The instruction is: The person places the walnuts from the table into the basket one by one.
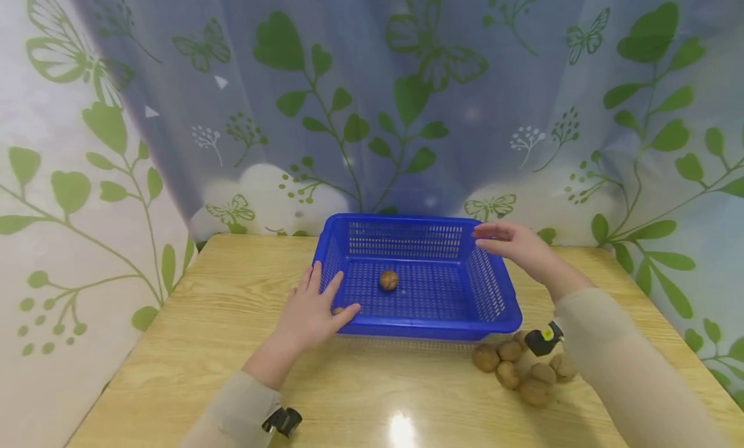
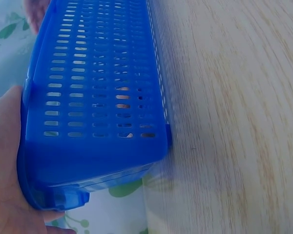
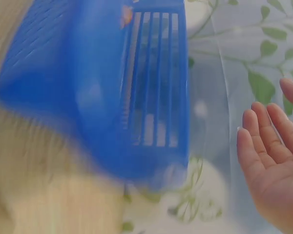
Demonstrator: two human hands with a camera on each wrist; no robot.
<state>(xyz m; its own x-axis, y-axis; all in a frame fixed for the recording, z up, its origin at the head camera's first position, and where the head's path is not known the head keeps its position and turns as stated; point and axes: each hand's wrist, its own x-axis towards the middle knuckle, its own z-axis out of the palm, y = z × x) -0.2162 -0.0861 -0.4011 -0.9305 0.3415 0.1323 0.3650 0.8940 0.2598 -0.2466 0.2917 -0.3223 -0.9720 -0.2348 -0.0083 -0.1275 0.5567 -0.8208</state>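
A blue plastic basket (image 1: pixel 407 326) with slotted walls stands on the table. Inside it, one walnut (image 1: pixel 388 280) lies on the floor, left of centre. Part of a second walnut (image 1: pixel 338 310) shows beside the left thumb. My left hand (image 1: pixel 310 312) rests on the basket's front left corner with straight, spread fingers; the left wrist view shows this hand (image 2: pixel 7 161) against the rim. Over the right rim, near the back right corner, my right hand (image 1: pixel 511 244) is raised with fingers extended. In the right wrist view its palm (image 3: pixel 278 165) is bare, apart from the basket.
Several walnuts (image 1: pixel 535 391) lie heaped on the wooden table (image 1: pixel 372 396), in front of the basket's right corner and close to the right forearm. Behind the table hangs a curtain (image 1: pixel 372 112) printed with leaves and butterflies. A small black device (image 1: pixel 281 422) sits at the left wrist.
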